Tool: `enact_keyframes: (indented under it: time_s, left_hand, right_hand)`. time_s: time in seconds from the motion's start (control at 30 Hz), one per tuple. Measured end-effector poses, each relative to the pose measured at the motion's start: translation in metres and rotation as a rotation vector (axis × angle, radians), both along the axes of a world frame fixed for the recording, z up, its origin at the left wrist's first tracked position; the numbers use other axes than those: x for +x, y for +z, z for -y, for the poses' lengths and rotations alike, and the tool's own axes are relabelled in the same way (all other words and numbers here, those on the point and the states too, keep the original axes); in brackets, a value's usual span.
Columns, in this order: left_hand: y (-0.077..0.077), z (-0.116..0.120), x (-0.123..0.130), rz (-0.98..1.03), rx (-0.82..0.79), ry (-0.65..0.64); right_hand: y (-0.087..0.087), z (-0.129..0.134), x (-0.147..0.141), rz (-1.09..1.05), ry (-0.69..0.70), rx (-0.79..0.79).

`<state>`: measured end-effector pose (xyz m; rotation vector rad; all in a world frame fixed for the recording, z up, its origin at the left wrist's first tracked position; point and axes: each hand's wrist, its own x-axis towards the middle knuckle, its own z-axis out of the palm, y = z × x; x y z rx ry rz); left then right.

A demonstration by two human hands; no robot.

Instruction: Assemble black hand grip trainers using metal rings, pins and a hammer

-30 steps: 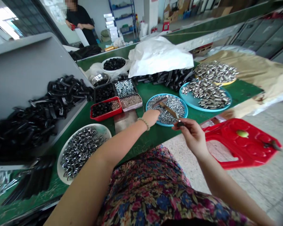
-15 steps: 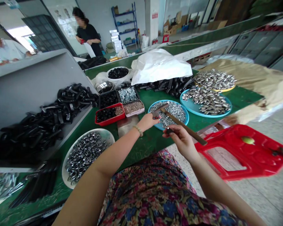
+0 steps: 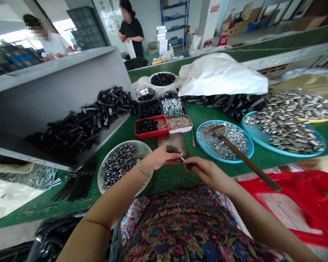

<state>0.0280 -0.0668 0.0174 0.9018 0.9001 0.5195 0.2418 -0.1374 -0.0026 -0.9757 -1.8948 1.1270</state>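
Note:
My left hand [image 3: 162,158], with a dark cover on one finger and a beaded bracelet, is closed with its fingertips at a small silver metal part [image 3: 182,158]. Facing it, my right hand [image 3: 205,169] pinches a small black part [image 3: 190,166] that meets the silver one; fingers hide much of both. Just behind the hands a flat metal plate [image 3: 175,142] lies on the green table. To the right, a hammer [image 3: 243,158] rests with its head on small silver pieces, probably nuts, in a blue tray [image 3: 198,140], its handle sticking out past the table edge.
A white bowl of metal rings [image 3: 101,178] stands left of my hands. Behind are a red tray [image 3: 153,135] of black parts and a box of screws [image 3: 172,107]. A grey bin [image 3: 98,69] holds black handles. A red stool [image 3: 289,178] is at right. Two people are beyond.
My left hand has come back from the blue tray to meet my right hand in front of the metal plate. The view has turned left.

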Motion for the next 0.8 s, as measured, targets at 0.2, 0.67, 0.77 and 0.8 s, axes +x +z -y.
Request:
enact_keyframes:
  time_s: [0.2, 0.67, 0.77, 0.8]
  left_hand:
    - [0.013, -0.004, -0.015, -0.095, 0.577, 0.035]
    - [0.026, -0.011, -0.019, -0.331, 0.776, 0.064]
    - [0.037, -0.022, -0.019, -0.108, 0.622, -0.161]
    - [0.040, -0.036, -0.023, -0.095, 0.633, -0.161]
  right_hand:
    - [-0.016, -0.028, -0.030, -0.669, -0.049, -0.420]
    - [-0.036, -0.069, -0.039, -0.673, -0.031, -0.502]
    - [-0.046, -0.072, -0.033, -0.607, -0.022, -0.499]
    - [-0.049, -0.074, -0.031, -0.610, -0.050, -0.499]
